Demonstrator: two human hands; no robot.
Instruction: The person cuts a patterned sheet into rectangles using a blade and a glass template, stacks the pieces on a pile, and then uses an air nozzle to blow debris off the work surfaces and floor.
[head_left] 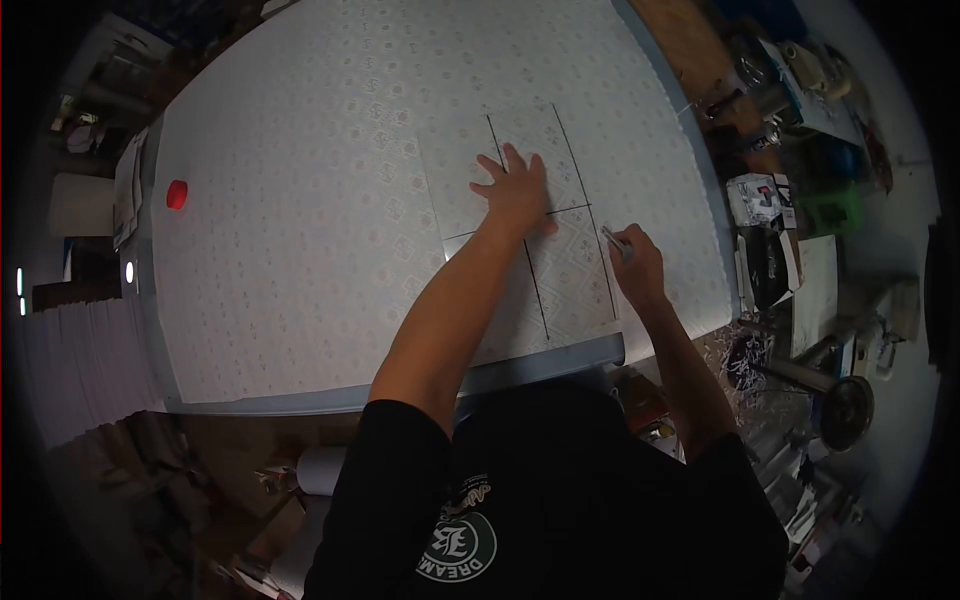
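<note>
My left hand lies flat with fingers spread on a clear rectangular sheet marked with black lines. The sheet rests on pale patterned material that covers the table. Beside the sheet's right edge, my right hand is closed around a slim utility knife, its silvery tip pointing up and left, close to the edge. Part of the knife's handle is hidden by my fingers.
A red round cap sits on the material at the far left. The table's front edge runs close to my body. Packets, tools and a round-based metal stand crowd the right side.
</note>
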